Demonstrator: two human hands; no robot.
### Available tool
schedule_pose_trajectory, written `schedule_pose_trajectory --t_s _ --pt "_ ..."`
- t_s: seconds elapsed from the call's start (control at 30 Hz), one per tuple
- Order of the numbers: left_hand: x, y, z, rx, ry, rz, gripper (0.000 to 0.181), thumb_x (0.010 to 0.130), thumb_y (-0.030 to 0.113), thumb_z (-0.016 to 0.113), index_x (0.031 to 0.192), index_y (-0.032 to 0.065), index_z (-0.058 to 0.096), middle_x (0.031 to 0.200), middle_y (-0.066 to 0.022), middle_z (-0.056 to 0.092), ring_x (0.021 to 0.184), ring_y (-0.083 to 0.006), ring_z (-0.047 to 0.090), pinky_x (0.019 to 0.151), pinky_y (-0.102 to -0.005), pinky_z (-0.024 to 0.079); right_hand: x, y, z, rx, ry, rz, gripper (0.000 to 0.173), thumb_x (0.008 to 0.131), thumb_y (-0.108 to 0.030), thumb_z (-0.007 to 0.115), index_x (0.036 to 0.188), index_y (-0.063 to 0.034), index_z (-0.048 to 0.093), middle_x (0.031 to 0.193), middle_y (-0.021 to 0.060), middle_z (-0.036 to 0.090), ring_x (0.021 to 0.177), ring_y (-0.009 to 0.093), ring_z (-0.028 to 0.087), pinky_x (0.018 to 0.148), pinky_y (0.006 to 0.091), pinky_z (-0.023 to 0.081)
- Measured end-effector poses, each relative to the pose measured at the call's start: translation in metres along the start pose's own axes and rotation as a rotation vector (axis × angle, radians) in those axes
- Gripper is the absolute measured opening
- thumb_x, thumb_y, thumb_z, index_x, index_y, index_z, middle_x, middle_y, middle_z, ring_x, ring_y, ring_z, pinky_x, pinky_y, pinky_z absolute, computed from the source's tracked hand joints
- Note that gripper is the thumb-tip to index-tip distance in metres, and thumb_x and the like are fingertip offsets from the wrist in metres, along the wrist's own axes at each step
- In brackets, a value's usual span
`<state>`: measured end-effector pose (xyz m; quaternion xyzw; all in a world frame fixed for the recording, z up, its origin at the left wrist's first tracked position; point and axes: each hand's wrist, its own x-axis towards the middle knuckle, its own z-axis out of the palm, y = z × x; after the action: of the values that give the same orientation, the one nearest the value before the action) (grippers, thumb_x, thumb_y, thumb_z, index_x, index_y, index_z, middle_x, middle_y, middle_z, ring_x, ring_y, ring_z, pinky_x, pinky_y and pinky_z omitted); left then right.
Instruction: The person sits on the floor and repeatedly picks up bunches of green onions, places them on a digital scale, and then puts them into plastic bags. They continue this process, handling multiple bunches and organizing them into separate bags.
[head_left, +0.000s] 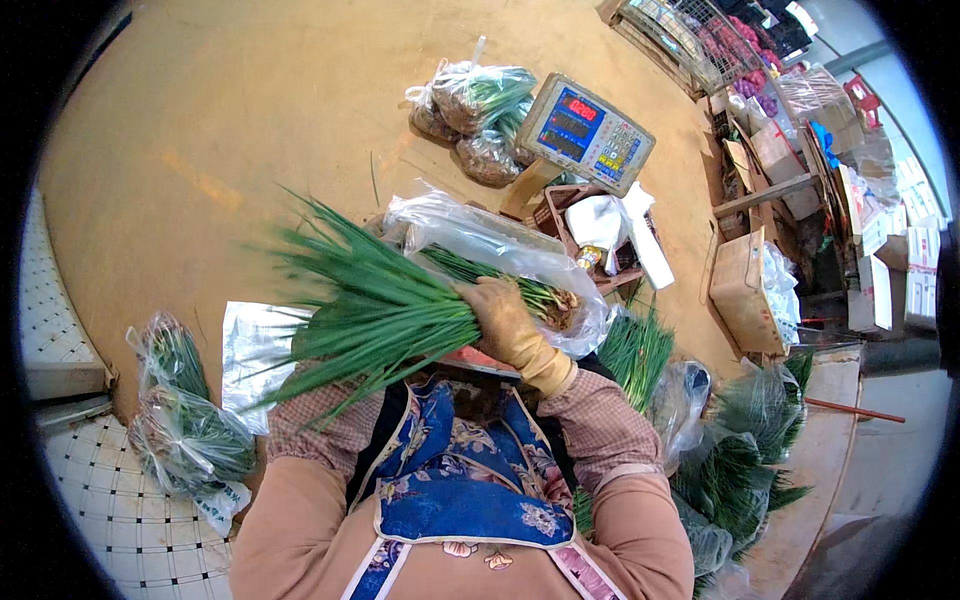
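Observation:
My right hand (501, 315), in a yellowish rubber glove, grips a large bunch of green onions (382, 304) near its lower end. The long leaves fan out to the left, their tips blurred. My left hand is hidden under these leaves; only the checked sleeve cover (324, 412) shows. Just beyond the right hand, a clear plastic bag (495, 236) lies across the scale, with more green onions (544, 296) inside, their roots brown with soil. The digital scale's display head (586, 133) stands above it, its red digits lit.
Tied bags of green onions (480, 112) sit behind the scale. A brown plastic crate (559, 206) holds white bags. Loose green onions (637, 352) and bagged bundles (727, 465) lie at right, more bags (187, 420) at left beside a silvery sheet (255, 352). A foam box (739, 292) stands farther right.

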<state>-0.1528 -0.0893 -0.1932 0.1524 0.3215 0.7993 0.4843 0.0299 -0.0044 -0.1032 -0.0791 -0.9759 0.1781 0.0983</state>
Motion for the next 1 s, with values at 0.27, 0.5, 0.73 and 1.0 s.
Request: schedule_pose_trajectory --t_s 0.27,0.5,0.73,1.0 --pt "-0.008 0.033 0.033 0.353 0.119 0.202 0.028 0.086 0.025 0.053 0.094 -0.0010 0.056 0.076 -0.0027 0.056 0.066 -0.0097 0.053 0.058 -0.0230 0.045 0.012 0.063 0.032 -0.230 -0.046 0.102 0.049 0.062 -0.014 0.066 0.107 -0.0055 0.050 0.095 0.0168 0.056 0.092 0.033 0.053 0.079 0.0399 0.042" --pt "0.002 0.049 0.001 0.705 0.338 0.278 0.031 0.087 0.029 0.052 0.092 -0.0004 0.056 0.070 -0.0032 0.056 0.064 -0.0079 0.051 0.055 -0.0228 0.043 -0.029 0.170 0.031 -0.321 -0.491 0.838 0.033 0.069 -0.017 0.062 0.100 -0.0053 0.058 0.090 0.0191 0.060 0.085 0.032 0.058 0.072 0.0399 0.045" --pt "0.010 0.044 0.038 0.951 0.441 0.451 0.039 0.081 0.024 0.060 0.108 -0.0022 0.049 0.089 -0.0112 0.058 0.080 -0.0173 0.056 0.070 -0.0285 0.046 -0.059 0.133 0.009 -0.144 -0.186 0.679 0.035 0.073 -0.020 0.062 0.103 -0.0024 0.057 0.091 0.0188 0.060 0.085 0.034 0.057 0.074 0.0404 0.045" --pt "0.016 0.016 0.032 1.514 0.439 0.925 0.063 0.076 0.020 0.061 0.126 -0.0041 0.032 0.128 -0.0241 0.036 0.121 -0.0368 0.032 0.101 -0.0414 0.024 -0.194 0.053 -0.042 0.152 0.560 0.884 0.024 0.080 -0.023 0.055 0.082 0.0004 0.059 0.071 0.0164 0.060 0.068 0.030 0.059 0.063 0.0350 0.046"
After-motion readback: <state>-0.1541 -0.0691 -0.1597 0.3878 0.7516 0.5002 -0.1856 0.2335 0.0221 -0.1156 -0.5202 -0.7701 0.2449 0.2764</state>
